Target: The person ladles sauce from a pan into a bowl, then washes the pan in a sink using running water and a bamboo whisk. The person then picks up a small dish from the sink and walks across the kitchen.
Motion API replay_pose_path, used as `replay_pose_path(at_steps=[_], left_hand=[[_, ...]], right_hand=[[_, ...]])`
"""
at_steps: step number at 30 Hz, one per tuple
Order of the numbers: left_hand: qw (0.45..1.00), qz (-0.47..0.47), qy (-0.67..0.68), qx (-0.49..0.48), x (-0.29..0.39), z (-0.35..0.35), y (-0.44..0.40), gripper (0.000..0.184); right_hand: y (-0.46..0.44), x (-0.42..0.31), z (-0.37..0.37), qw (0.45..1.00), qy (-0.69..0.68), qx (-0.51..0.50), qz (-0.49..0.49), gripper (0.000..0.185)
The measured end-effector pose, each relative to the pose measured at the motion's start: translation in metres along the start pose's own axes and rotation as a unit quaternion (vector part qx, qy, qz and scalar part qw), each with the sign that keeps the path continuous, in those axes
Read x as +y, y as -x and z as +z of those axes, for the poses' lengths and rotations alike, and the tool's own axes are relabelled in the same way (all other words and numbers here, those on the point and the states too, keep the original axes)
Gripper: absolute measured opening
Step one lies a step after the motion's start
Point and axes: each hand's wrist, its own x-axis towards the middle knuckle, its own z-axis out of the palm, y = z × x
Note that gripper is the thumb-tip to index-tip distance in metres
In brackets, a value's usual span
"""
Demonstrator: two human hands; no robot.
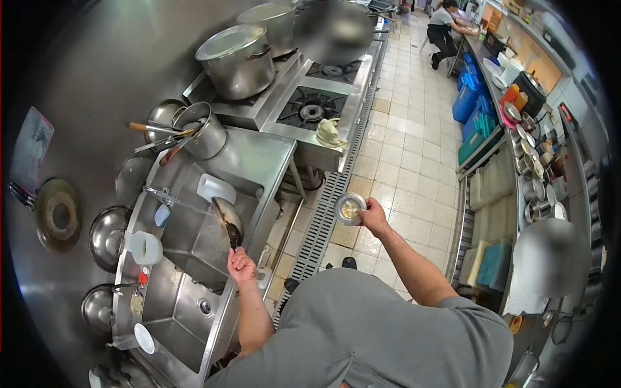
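Observation:
My left hand (241, 264) is closed around the dark handle of a frying pan (226, 215), which is tilted over the steel sink (184, 242). A white plastic container (217, 189) lies in the sink just behind the pan. Out over the floor drain, my right hand (374, 216) grips the rim of a small round metal bowl (350, 208). Some pale yellowish food sits in the bowl; its kind cannot be made out.
Left of the stove burner (312, 113) stands a large lidded pot (236, 61). A smaller pot (206, 131) holds several utensils beside the sink. A cloth (331, 132) lies on the stove edge. At the far counter (475, 48), a person (443, 32) leans forward.

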Motion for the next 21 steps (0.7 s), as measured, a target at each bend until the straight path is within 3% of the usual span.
replay_pose_path(at_steps=[2,4,6,8,10,11,12,14,15,16,18,19,21], left_hand=[[0.993,-0.02,0.043,-0.104,-0.04,0.004,0.0,0.021],[0.992,-0.024,0.028,-0.124,-0.055,0.016,-0.007,0.018],[0.99,-0.064,-0.058,-0.108,-0.069,0.034,-0.009,0.019],[0.993,-0.052,-0.086,-0.058,-0.082,0.047,0.004,0.02],[0.98,-0.062,-0.188,-0.03,-0.083,0.055,0.01,0.02],[0.96,-0.031,-0.277,0.041,-0.084,0.06,0.011,0.019],[0.959,-0.031,-0.279,0.047,-0.087,0.064,0.009,0.019],[0.821,0.052,-0.514,0.242,-0.091,0.076,0.0,0.019],[0.823,0.069,-0.508,0.245,-0.088,0.08,-0.004,0.019],[0.73,0.1,-0.614,0.284,-0.082,0.079,-0.008,0.017],[0.493,0.14,-0.78,0.359,-0.062,0.064,-0.005,0.015],[0.492,0.148,-0.776,0.366,-0.047,0.047,-0.002,0.015],[0.094,0.27,-0.865,0.412,-0.045,0.035,0.004,0.023]], right_hand=[[-0.001,-0.002,-0.021,1.0,-0.005,0.012,-0.005,0.024],[-0.006,0.009,-0.047,0.998,-0.038,0.04,-0.002,0.023],[-0.006,0.025,-0.072,0.997,-0.03,0.073,-0.002,0.026],[-0.003,0.036,-0.092,0.996,-0.035,0.085,0.0,0.028],[-0.005,0.051,-0.108,0.991,-0.04,0.123,0.031,0.027],[-0.007,0.059,-0.113,0.991,-0.043,0.121,0.036,0.027],[-0.008,0.069,-0.117,0.989,-0.066,0.128,0.045,0.027],[-0.01,0.08,-0.128,0.988,-0.08,0.12,0.052,0.026],[-0.011,0.083,-0.13,0.987,-0.079,0.128,0.054,0.026],[-0.017,0.085,-0.128,0.986,-0.077,0.133,0.056,0.026],[-0.018,0.081,-0.132,0.986,-0.104,0.125,0.031,0.026],[-0.02,0.082,-0.135,0.986,-0.105,0.122,0.032,0.026],[-0.024,0.086,-0.142,0.985,-0.116,0.125,0.034,0.025]])
